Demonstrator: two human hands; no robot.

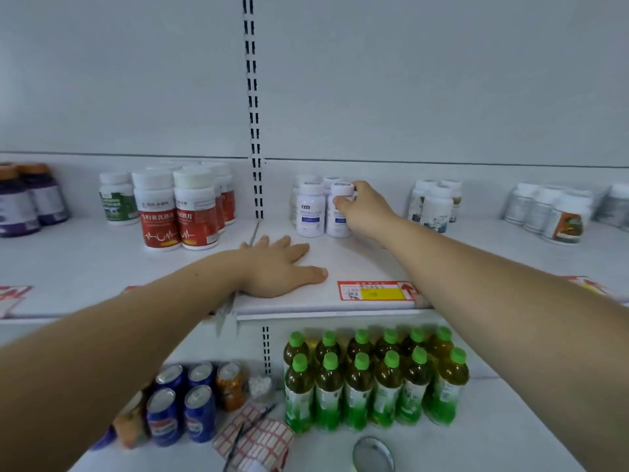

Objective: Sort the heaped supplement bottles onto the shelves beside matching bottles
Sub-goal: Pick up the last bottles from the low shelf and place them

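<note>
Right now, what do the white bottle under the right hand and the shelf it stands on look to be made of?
White bottle: likely opaque plastic, smooth with a slight sheen, carrying a printed label with a blue band; the right hand grips its ribbed-looking white cap. Shelf: probably white painted metal, matte and flat, judging by the slotted upright behind it. The left hand rests flat on it.
</note>
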